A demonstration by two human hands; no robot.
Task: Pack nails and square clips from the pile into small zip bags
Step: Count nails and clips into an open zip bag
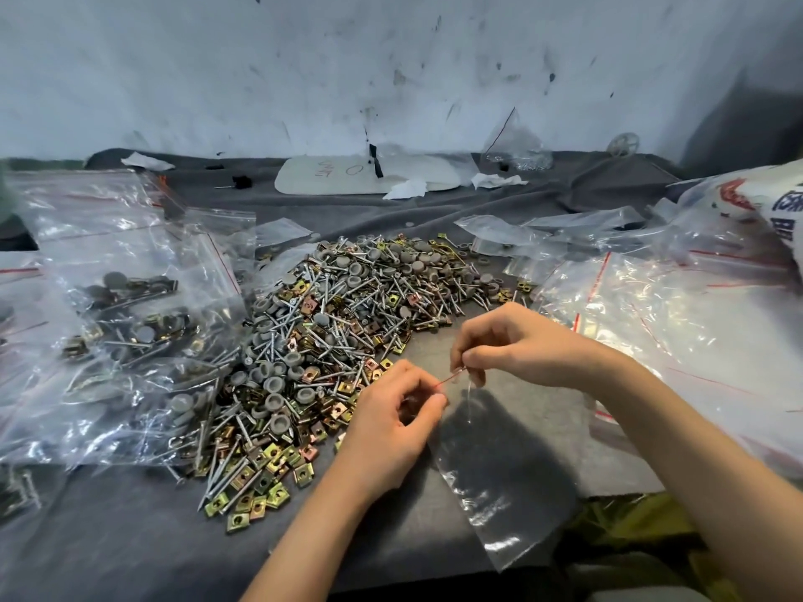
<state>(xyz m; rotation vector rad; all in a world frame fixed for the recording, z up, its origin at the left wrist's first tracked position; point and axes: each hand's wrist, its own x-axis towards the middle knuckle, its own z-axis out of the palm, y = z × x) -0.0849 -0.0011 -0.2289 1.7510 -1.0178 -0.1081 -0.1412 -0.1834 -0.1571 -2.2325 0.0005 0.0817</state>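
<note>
With the left hand (393, 417) and right hand (517, 345) each pinching the red-striped mouth of the empty zip bag (499, 471) at lower centre, just beside the pile (330, 323), the slick film could slip from either pinch, leaving it unopened

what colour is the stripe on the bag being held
Red, on the clear bag; head view shows it.

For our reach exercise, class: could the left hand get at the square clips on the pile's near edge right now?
Likely yes: the square clips lie just beside the left hand, nothing between them. But its grip pinches the zip bag at the top, so it must release first.
</note>
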